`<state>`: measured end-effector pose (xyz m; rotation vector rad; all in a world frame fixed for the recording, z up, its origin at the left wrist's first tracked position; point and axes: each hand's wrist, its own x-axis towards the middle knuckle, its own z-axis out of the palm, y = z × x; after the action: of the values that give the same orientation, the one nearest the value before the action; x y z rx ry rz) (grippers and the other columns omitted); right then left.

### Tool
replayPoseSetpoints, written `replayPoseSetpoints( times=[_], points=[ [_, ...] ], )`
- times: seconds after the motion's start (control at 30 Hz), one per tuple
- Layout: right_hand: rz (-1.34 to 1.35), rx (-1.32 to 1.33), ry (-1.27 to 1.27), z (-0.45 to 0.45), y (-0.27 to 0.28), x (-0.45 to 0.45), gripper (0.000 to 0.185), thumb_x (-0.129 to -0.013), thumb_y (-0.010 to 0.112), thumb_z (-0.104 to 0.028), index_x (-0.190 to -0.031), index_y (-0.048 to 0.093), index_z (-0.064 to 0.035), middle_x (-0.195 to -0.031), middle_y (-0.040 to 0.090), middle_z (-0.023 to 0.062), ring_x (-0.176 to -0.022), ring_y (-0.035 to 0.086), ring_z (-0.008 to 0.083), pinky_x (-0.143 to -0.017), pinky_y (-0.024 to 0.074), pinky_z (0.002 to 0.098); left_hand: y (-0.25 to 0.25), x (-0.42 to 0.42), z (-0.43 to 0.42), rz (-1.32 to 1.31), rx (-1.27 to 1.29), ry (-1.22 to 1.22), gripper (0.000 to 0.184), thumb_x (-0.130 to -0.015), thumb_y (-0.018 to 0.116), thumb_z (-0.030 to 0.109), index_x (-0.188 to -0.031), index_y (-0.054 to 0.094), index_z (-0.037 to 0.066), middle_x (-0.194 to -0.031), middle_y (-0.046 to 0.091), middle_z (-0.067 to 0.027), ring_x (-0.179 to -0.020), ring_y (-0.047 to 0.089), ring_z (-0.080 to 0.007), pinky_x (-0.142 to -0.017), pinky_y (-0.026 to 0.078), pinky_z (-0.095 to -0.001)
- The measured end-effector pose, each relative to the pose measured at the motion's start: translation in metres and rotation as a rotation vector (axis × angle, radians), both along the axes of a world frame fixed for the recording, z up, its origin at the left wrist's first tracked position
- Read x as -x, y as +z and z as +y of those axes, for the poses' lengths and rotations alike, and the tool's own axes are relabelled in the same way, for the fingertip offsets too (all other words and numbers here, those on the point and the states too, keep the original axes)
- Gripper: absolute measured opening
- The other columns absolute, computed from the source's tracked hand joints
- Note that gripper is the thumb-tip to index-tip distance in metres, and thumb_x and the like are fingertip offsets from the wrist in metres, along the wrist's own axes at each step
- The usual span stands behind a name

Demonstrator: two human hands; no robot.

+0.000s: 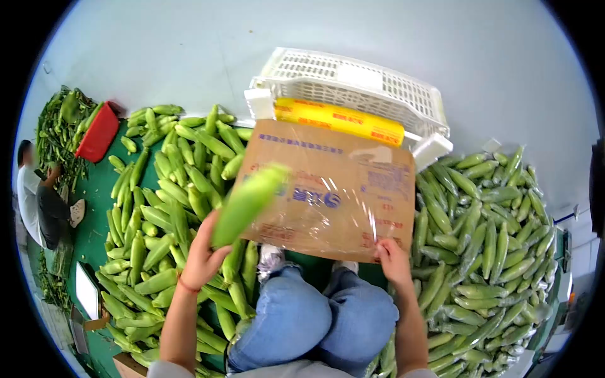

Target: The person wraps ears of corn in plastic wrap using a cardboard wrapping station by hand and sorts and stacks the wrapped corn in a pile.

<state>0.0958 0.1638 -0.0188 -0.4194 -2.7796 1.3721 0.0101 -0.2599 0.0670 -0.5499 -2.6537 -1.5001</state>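
Note:
My left hand [205, 252] holds a green ear of corn [247, 205], blurred at its tip, above the left part of a brown cardboard sheet [315, 189]. Clear film lies over the cardboard. At its lower right edge, my right hand [394, 259] has its fingers pinched together on the film. A yellow roll [340, 120] with red print is mounted behind the cardboard, against a white plastic crate [359, 79]. The cardboard hides the roll's lower side.
Unwrapped corn [157, 252] is heaped on my left, film-wrapped corn [491, 252] on my right. At the far left, a person [41, 201] sits near a red basket [99, 132] and a leafy pile [63, 126]. My knees are below the cardboard.

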Motion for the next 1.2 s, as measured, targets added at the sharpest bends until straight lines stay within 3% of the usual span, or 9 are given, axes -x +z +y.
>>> replayPoseSetpoints(
  times=[0.2, 0.4, 0.5, 0.57, 0.73, 0.87, 0.93, 1.0, 1.2],
  points=[
    [0.067, -0.436, -0.014, -0.017, 0.016, -0.016, 0.011, -0.091, 0.054, -0.017, -0.097, 0.057, -0.0083, -0.079, 0.063, 0.0187, -0.075, 0.062, 0.0393, -0.067, 0.0481, 0.0492, -0.027, 0.059, 0.143, 0.333, 0.372, -0.515, 0.058, -0.075, 0.07, 0.01, -0.131, 0.055, 0.015, -0.118, 0.057, -0.0137, -0.106, 0.055, -0.0327, -0.091, 0.045, -0.04],
    [0.308, 0.473, -0.101, -0.034, 0.071, 0.026, 0.027, -0.084, 0.067, -0.017, -0.106, 0.058, -0.003, -0.1, 0.065, 0.0153, -0.094, 0.062, 0.0345, -0.082, 0.049, 0.0416, -0.043, 0.084, 0.154, 0.133, 0.381, -0.613, 0.056, -0.079, 0.068, 0.015, -0.133, 0.052, 0.013, -0.118, 0.057, -0.0144, -0.109, 0.051, -0.0352, -0.096, 0.041, -0.0426],
    [0.494, -0.525, 0.173, -0.047, 0.034, 0.086, 0.031, -0.084, 0.066, -0.022, -0.107, 0.059, -0.0027, -0.104, 0.063, 0.0117, -0.101, 0.058, 0.0321, -0.085, 0.0447, 0.0433, -0.048, 0.074, 0.148, 0.243, 0.382, -0.374, 0.063, -0.08, 0.069, 0.022, -0.138, 0.047, 0.012, -0.132, 0.045, -0.0232, -0.118, 0.047, -0.0407, -0.1, 0.04, -0.0441],
    [0.425, -0.625, 0.161, -0.046, 0.023, 0.107, 0.032, -0.084, 0.064, -0.029, -0.105, 0.06, -0.0043, -0.102, 0.062, 0.0103, -0.099, 0.056, 0.0301, -0.083, 0.0434, 0.0432, -0.061, 0.049, 0.132, 0.212, 0.278, -0.147, 0.07, -0.079, 0.072, 0.027, -0.14, 0.043, 0.009, -0.145, 0.03, -0.0279, -0.128, 0.041, -0.0426, -0.103, 0.04, -0.0433],
    [0.423, -0.695, 0.195, -0.041, 0.016, 0.129, 0.033, -0.084, 0.062, -0.038, -0.096, 0.063, -0.0069, -0.095, 0.059, 0.009, -0.09, 0.054, 0.0281, -0.076, 0.0431, 0.0425, -0.081, 0.056, 0.079, -0.035, 0.075, 0.106, 0.012, -0.079, 0.069, 0.007, -0.089, 0.068, 0.002, -0.099, 0.067, -0.013, -0.099, 0.063, -0.028, -0.083, 0.051, -0.036],
    [0.557, -0.632, 0.206, -0.037, 0.012, 0.138, 0.028, -0.083, 0.063, -0.037, -0.089, 0.065, -0.0091, -0.088, 0.059, 0.0077, -0.084, 0.056, 0.0273, -0.069, 0.0459, 0.0413, -0.019, 0.17, 0.144, 0.392, -0.011, -0.004, 0.007, -0.084, 0.06, 0.006, -0.084, 0.068, 0.005, -0.083, 0.066, -0.0139, -0.072, 0.064, -0.0316, -0.064, 0.05, -0.041],
    [0.559, -0.604, 0.209, -0.034, 0.006, 0.145, 0.027, -0.084, 0.063, -0.036, -0.087, 0.064, -0.0094, -0.084, 0.06, 0.0066, -0.078, 0.058, 0.0271, -0.063, 0.0475, 0.0405, -0.04, 0.198, 0.188, 0.068, 0.536, -0.334, 0.012, -0.083, 0.059, 0.014, -0.08, 0.065, 0.004, -0.067, 0.063, -0.0139, -0.066, 0.063, -0.0313, -0.064, 0.051, -0.04],
    [0.465, -0.604, 0.217, -0.03, 0.004, 0.146, 0.026, -0.085, 0.063, -0.035, -0.085, 0.064, -0.0091, -0.082, 0.06, 0.0055, -0.072, 0.059, 0.0273, -0.057, 0.0489, 0.0399, -0.063, 0.165, 0.218, 0.261, 0.905, -0.462, 0.021, -0.082, 0.059, 0.024, -0.075, 0.066, 0.005, -0.062, 0.063, -0.0157, -0.066, 0.064, -0.0358, -0.067, 0.052, -0.0449],
    [-0.336, -0.519, 0.461, -0.069, 0.056, 0.101, 0.027, -0.085, 0.064, -0.033, -0.09, 0.062, -0.0067, -0.095, 0.063, 0.008, -0.081, 0.064, 0.0289, -0.065, 0.0526, 0.0408, -0.031, 0.029, 0.153, 0.197, 0.687, -0.507, 0.077, -0.086, 0.055, 0.052, -0.135, 0.041, -0.006, -0.136, 0.045, -0.0262, -0.131, 0.042, -0.035, -0.107, 0.034, -0.0466]
  ],
)
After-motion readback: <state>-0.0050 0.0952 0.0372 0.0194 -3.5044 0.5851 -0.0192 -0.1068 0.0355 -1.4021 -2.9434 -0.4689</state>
